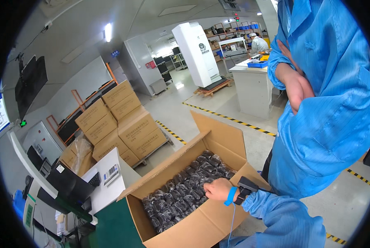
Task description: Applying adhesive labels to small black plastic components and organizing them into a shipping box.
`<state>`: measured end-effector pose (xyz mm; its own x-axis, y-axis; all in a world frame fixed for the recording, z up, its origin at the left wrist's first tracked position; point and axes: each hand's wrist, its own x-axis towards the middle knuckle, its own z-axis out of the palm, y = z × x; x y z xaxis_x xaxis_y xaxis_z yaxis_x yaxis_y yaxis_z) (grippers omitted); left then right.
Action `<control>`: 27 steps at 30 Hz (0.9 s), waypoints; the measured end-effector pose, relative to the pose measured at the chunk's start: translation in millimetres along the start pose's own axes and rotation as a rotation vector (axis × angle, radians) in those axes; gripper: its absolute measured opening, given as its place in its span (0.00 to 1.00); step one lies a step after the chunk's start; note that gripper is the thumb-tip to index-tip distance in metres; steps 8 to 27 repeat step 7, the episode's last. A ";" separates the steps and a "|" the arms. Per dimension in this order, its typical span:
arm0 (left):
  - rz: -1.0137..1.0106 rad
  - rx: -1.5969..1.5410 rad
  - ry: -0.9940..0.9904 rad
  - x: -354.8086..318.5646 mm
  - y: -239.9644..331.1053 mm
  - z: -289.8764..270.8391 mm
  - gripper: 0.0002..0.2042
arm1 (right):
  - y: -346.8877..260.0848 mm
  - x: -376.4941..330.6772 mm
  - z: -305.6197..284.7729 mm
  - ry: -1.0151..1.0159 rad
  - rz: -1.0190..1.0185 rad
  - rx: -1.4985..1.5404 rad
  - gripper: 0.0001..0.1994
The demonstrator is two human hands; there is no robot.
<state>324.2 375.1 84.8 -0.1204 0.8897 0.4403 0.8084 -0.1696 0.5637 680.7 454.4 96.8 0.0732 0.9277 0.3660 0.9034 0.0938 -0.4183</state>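
Note:
My right hand (219, 189) reaches in from the lower right over a large open cardboard box (201, 225). Its fingers are curled together, and whatever they may hold is hidden. A blue wrist strap (231, 196) with a thin cord and a black watch-like device (244, 191) sit on that wrist. Rows of small dark items in clear plastic wrap (180, 192) fill the box, right beneath the fingers. My left hand is out of view.
A co-worker in a blue smock (317, 124) stands close at the box's right, arms folded. Stacked sealed cartons (129, 132) are beyond it. To the left, a white desk (106, 186) bears a calculator (111, 173). A tall white cabinet (197, 53) stands farther back.

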 end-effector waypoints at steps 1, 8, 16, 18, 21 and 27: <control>-0.013 -0.007 -0.015 -1.2 -1.6 2.6 0.32 | 1.2 0.7 -0.2 -0.001 -0.004 0.001 0.09; -0.043 -0.025 -0.124 -0.9 -16.8 11.1 0.33 | 18.7 20.7 -1.2 -0.187 0.045 -0.005 0.11; -0.043 -0.025 -0.124 -0.9 -16.8 11.1 0.33 | 18.7 20.7 -1.2 -0.187 0.045 -0.005 0.11; -0.043 -0.025 -0.124 -0.9 -16.8 11.1 0.33 | 18.7 20.7 -1.2 -0.187 0.045 -0.005 0.11; -0.043 -0.025 -0.124 -0.9 -16.8 11.1 0.33 | 18.7 20.7 -1.2 -0.187 0.045 -0.005 0.11; -0.043 -0.025 -0.124 -0.9 -16.8 11.1 0.33 | 18.7 20.7 -1.2 -0.187 0.045 -0.005 0.11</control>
